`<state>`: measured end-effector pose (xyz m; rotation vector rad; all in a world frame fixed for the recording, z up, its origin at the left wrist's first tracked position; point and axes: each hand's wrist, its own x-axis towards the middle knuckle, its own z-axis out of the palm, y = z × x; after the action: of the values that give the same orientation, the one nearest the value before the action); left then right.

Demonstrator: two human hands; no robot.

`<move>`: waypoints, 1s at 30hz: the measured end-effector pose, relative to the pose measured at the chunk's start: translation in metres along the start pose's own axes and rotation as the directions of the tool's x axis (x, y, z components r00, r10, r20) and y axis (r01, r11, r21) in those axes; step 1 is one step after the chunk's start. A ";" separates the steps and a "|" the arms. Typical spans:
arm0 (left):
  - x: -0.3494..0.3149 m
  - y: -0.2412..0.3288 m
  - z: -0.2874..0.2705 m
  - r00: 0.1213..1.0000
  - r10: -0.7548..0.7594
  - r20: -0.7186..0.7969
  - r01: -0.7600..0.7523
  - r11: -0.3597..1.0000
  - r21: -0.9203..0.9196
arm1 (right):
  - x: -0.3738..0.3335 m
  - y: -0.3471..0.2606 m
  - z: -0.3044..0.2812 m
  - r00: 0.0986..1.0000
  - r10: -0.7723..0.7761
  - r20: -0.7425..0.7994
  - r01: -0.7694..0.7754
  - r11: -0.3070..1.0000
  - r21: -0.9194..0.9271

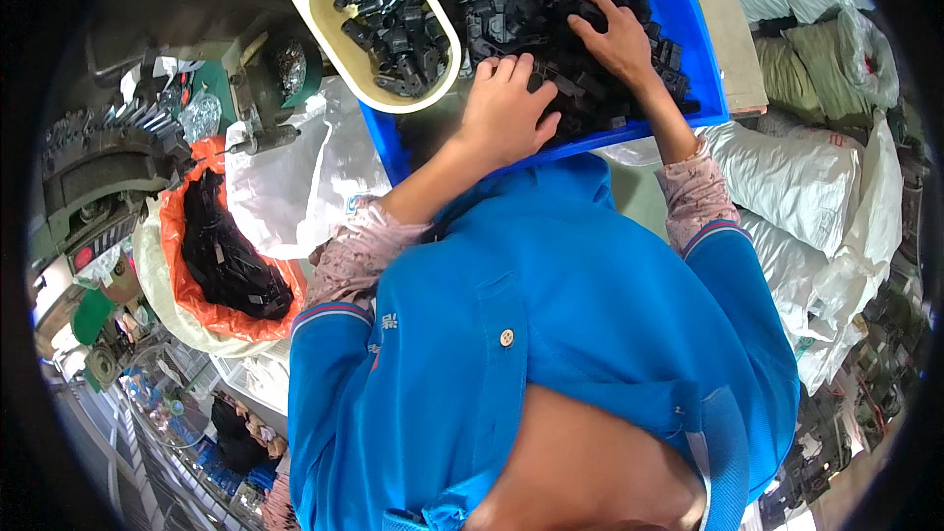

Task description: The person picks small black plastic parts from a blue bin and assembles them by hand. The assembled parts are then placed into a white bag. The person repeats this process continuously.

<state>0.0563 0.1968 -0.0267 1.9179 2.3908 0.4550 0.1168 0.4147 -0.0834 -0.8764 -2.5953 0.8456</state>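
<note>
A blue bin (715,79) in front of me holds a heap of small black plastic parts (511,15). Over its near left part lies my left hand (504,110), back up, fingers bent over the parts and thumb apart; I see nothing held in it. Farther right, my right hand (618,39) reaches into the heap with thumb and forefinger spread, and its other fingertips are hidden among the black parts. A cream oval tub (366,90) rests at the bin's left corner and contains more black parts with some shiny metal on them.
To the left stands a sack with an orange liner (175,236), filled with long black pieces. White plastic sheeting (315,172) hangs between it and the bin. Machinery (98,172) occupies the far left. Stuffed white sacks (787,187) are piled on the right.
</note>
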 end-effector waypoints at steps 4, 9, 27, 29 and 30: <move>-0.039 -0.008 -0.013 0.995 -0.087 -0.045 0.083 0.992 -0.094 | -0.029 -0.043 0.015 0.993 -0.119 -0.028 0.121 0.988 0.100; -0.086 -0.021 -0.011 0.978 -0.111 -0.177 0.078 0.980 -0.182 | -0.061 -0.091 0.016 0.942 -0.329 -0.066 0.329 0.944 -0.015; -0.109 -0.033 -0.014 0.886 -0.072 -0.457 -0.142 0.897 -0.418 | -0.048 0.030 -0.013 0.994 0.055 0.094 -0.003 0.876 -0.483; -0.068 -0.021 -0.016 0.912 -0.020 -0.409 -0.182 0.875 -0.449 | -0.055 0.010 0.008 0.987 -0.148 -0.057 0.103 0.870 -0.482; -0.050 -0.013 -0.015 0.941 -0.025 -0.338 -0.131 0.892 -0.433 | -0.055 0.004 0.016 0.989 -0.131 -0.064 0.083 0.868 -0.490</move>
<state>0.0526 0.1428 -0.0227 1.8021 2.1329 1.3097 0.1550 0.3758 -0.1018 -0.8526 -2.7814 0.1014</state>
